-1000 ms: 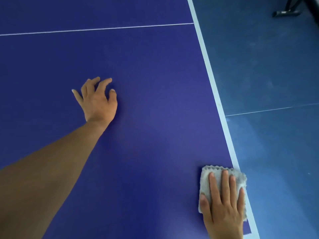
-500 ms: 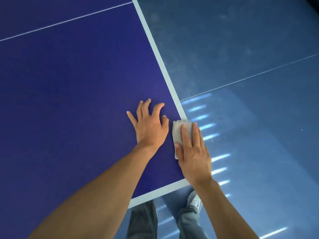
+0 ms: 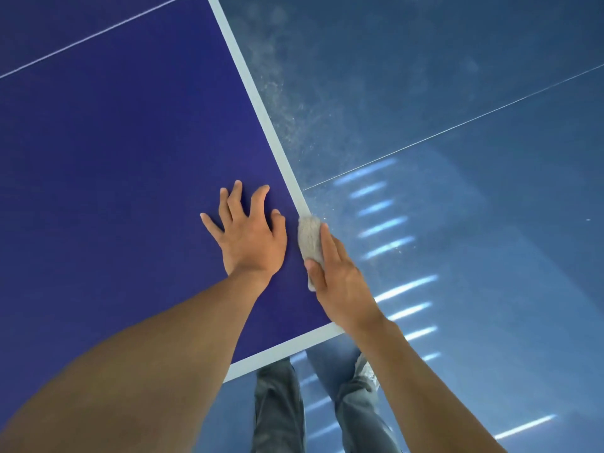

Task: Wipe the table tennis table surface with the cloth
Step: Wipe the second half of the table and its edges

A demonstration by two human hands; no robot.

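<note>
The dark blue table tennis table (image 3: 114, 191) fills the left of the head view, its white edge line running diagonally to a near corner. A small grey cloth (image 3: 309, 238) lies on the table's right edge. My right hand (image 3: 340, 276) presses on it with straight fingers, the thumb at the cloth's near end. My left hand (image 3: 250, 237) rests on the table just left of the cloth, fingers spread and bent, fingertips on the surface, holding nothing.
Blue floor (image 3: 457, 125) with thin seam lines and bright light streaks lies right of the table, with dust specks near the edge. My legs in grey trousers (image 3: 277, 410) stand at the table's near corner.
The view swung toward the table's near right corner. My left hand came close beside the cloth. My right hand slid the cloth onto the side edge, its fingers now over the rim.
</note>
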